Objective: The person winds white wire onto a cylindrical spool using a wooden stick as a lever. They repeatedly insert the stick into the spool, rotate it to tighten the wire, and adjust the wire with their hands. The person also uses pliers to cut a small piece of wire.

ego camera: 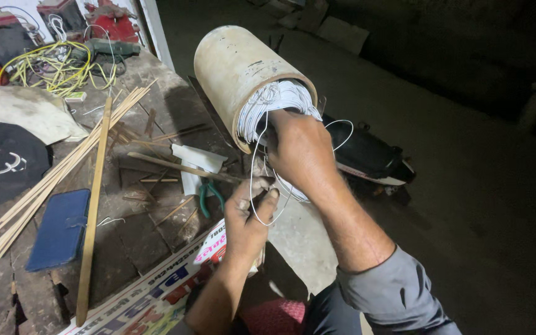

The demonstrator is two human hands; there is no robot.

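A wide beige pipe section (234,68) lies tilted at the workbench edge, its open end stuffed with coils of white wire (274,102). My right hand (302,152) reaches into that open end, its fingers closed among the wire loops. My left hand (249,211) is just below it, thumb and fingers pinched on a loop of the same white wire that hangs out of the pipe. A thin loop also curls out to the right of my right hand.
Green-handled pliers (209,195) lie beside my left hand. A blue wallet-like case (60,229), long bamboo strips (63,167), a black cap (7,164), tangled yellow wire (57,68) and a printed sheet (156,298) lie on the worn workbench (144,236). A scooter (373,158) stands below.
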